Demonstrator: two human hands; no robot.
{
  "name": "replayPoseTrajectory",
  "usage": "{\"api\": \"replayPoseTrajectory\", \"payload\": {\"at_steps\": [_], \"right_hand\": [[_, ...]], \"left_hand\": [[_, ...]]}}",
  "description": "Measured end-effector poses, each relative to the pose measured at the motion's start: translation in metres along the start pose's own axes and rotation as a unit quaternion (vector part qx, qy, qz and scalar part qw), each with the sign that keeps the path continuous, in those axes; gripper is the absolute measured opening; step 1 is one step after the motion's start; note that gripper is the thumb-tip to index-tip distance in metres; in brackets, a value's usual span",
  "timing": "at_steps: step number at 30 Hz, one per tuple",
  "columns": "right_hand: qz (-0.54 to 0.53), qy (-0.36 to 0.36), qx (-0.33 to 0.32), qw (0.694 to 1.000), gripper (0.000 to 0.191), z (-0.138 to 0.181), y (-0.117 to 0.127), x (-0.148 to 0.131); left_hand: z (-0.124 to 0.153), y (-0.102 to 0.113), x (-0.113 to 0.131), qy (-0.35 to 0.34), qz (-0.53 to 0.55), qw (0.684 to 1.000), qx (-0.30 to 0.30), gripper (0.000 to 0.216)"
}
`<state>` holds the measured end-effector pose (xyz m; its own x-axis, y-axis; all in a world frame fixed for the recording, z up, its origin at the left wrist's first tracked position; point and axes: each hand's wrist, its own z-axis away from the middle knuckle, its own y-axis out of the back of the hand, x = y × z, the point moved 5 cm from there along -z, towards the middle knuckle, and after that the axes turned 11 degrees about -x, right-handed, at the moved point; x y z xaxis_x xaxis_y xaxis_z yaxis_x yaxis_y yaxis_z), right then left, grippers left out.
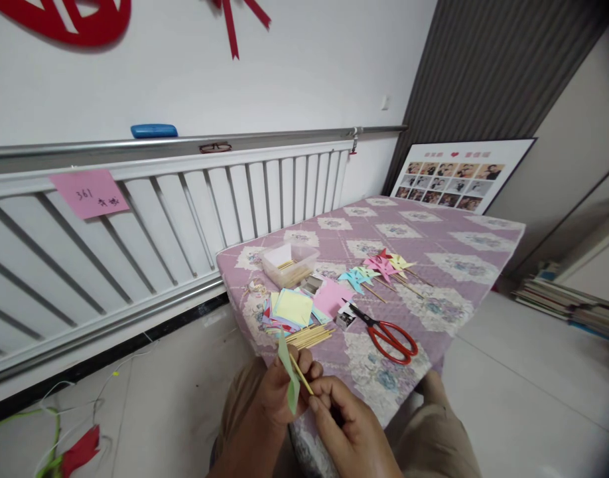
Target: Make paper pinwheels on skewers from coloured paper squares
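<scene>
My left hand (279, 392) is closed around a folded light green paper piece (288, 375), held upright near my lap. My right hand (341, 415) pinches a thin wooden stick (300, 375) that lies against the green paper. Both hands are just in front of the near end of the table with a purple patterned cloth (434, 265). On it, closest to my hands, lie a bundle of wooden sticks (310, 336) and a stack of coloured paper squares (297, 309). Red-handled scissors (389, 335) lie to the right.
Finished paper pinwheels (377, 269) on sticks lie mid-table. A clear plastic box (289, 263) stands behind the paper stack. A white radiator with a pink note (89, 192) runs along the left wall. A photo board (458, 176) leans at the far end. Books (563, 299) are stacked on the floor right.
</scene>
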<state>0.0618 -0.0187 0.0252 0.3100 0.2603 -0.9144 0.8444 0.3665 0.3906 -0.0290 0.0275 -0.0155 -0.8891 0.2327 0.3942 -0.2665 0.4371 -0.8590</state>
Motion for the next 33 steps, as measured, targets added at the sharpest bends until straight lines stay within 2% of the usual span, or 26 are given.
{"api": "replayPoseTrajectory", "payload": {"at_steps": [5, 10, 16, 24, 33], "right_hand": [[-0.01, -0.006, 0.011, 1.0, 0.02, 0.002, 0.002, -0.004], [-0.004, 0.013, 0.024, 1.0, 0.017, 0.003, 0.002, -0.006], [0.051, 0.027, 0.038, 0.998, 0.017, 0.004, -0.001, -0.007], [0.112, 0.05, 0.059, 0.991, 0.015, 0.005, -0.002, -0.008], [0.125, 0.093, 0.074, 0.985, 0.011, 0.007, 0.002, -0.014]], "left_hand": [[0.001, 0.004, 0.0, 0.004, -0.014, 1.0, 0.015, 0.057], [0.002, 0.002, 0.0, 0.002, 0.008, 1.0, 0.012, 0.052], [0.003, 0.0, 0.001, -0.012, 0.014, 1.0, 0.015, 0.04], [0.005, -0.007, 0.003, 0.003, 0.005, 1.0, 0.025, 0.041], [0.002, -0.01, 0.003, 0.014, 0.0, 1.0, -0.007, 0.04]]}}
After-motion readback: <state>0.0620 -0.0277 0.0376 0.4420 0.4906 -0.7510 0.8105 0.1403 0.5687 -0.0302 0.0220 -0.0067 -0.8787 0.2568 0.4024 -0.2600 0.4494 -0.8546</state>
